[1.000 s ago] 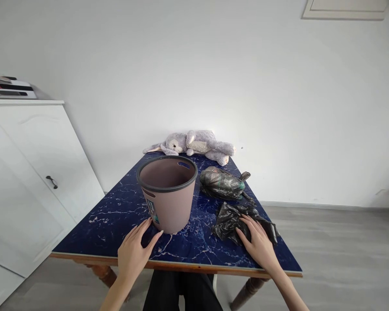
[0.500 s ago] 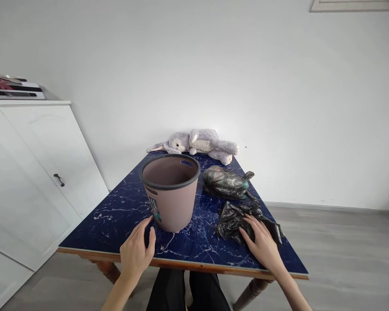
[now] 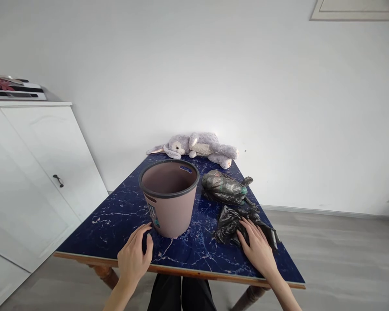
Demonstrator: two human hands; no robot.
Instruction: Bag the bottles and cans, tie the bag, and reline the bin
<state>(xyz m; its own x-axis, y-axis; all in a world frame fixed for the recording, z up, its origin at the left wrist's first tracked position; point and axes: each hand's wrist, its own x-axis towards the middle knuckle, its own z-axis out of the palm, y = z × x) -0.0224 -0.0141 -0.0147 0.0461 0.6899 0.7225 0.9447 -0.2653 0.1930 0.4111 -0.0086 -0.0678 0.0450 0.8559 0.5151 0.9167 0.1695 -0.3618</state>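
A mauve trash bin [image 3: 175, 214] with a dark grey rim stands upright on the blue marbled table [image 3: 116, 224], its inside bare where I can see in. Close to its lower left side is my left hand [image 3: 135, 252], fingers apart and holding nothing; whether the fingertips touch the bin I cannot tell. My right hand [image 3: 257, 248] lies with spread fingers on top of a crumpled black plastic bag [image 3: 227, 226] at the table's right side. Behind that bag lies a filled, tied black plastic bag [image 3: 225, 188].
A grey plush rabbit [image 3: 197, 147] lies on its side at the table's far end, against the white wall [image 3: 194, 73]. To the left stands a white cabinet [image 3: 42, 160] with items on top. The table's wooden front edge [image 3: 194, 273] is close to my legs.
The view has tilted slightly upward, so everything on the table appears a little lower. Both hands keep nearly the same places beside the bin and on the crumpled bag.
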